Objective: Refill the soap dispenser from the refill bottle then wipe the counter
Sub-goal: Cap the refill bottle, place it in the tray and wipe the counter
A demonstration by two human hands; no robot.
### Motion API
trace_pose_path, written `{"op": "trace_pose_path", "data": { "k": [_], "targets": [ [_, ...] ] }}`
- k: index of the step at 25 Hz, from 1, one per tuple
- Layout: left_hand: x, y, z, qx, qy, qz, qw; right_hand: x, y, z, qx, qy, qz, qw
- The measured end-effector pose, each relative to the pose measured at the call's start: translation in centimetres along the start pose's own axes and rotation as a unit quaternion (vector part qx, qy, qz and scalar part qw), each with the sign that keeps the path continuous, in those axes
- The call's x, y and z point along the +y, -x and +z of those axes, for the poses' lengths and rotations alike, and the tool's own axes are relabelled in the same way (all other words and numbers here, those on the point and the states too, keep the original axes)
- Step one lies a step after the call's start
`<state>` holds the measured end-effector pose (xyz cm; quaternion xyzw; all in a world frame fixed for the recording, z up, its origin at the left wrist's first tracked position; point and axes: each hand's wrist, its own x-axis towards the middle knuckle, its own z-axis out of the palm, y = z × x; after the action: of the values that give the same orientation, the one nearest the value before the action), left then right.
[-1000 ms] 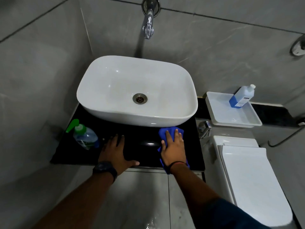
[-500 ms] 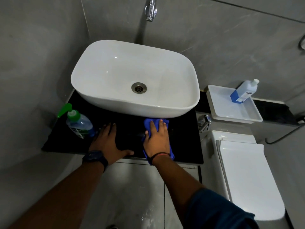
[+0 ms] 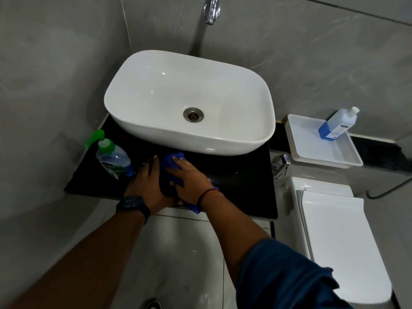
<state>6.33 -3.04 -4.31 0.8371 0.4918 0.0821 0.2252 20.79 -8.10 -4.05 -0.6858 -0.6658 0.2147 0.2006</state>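
Soap dispenser point(image 3: 113, 158) stands left on the black bench point(image 3: 240, 177); right hand point(image 3: 189, 180) presses flat on a blue cloth point(image 3: 172, 160) (left hand point(image 3: 146, 182) open, flat beside it).

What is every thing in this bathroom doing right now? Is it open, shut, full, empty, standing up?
Green-pump clear soap dispenser: upright, pump on, on the black counter.
Blue refill bottle: capped, leaning in the white tray.
Blue cloth: pressed flat under the right hand.
Left hand: flat on the counter, touching the cloth.
White basin: empty, drain open.
Chrome tap: no water running.
White toilet lid: shut.
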Motion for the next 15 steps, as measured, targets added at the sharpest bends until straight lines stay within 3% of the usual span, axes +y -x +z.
{"op": "trace_pose_path", "data": {
  "k": [4, 7, 9, 12, 15],
  "targets": [
    [0.0, 0.6, 0.4, 0.011, -0.028, 0.027, 0.999, 1.6, 3.4, -0.4, 0.011, 0.016, -0.014, 1.0],
    [0.5, 0.4, 0.5, -0.005, -0.069, 0.025, 0.997, 4.5, 7.2, -1.8, 0.058, 0.032, 0.031, 0.997],
    [1.0, 0.1, 0.8, -0.01, -0.083, 0.03, 0.996, 7.2, 9.6, -2.8, 0.101, 0.057, 0.109, 0.987],
    [1.9, -0.3, 1.1, -0.034, -0.085, 0.021, 0.996, 10.6, 12.5, -4.3, 0.176, 0.083, 0.264, 0.945],
    [2.1, -0.7, 1.2, -0.056, -0.11, -0.002, 0.992, 11.0, 12.0, -4.4, 0.211, 0.078, 0.351, 0.909]
  ]
}}
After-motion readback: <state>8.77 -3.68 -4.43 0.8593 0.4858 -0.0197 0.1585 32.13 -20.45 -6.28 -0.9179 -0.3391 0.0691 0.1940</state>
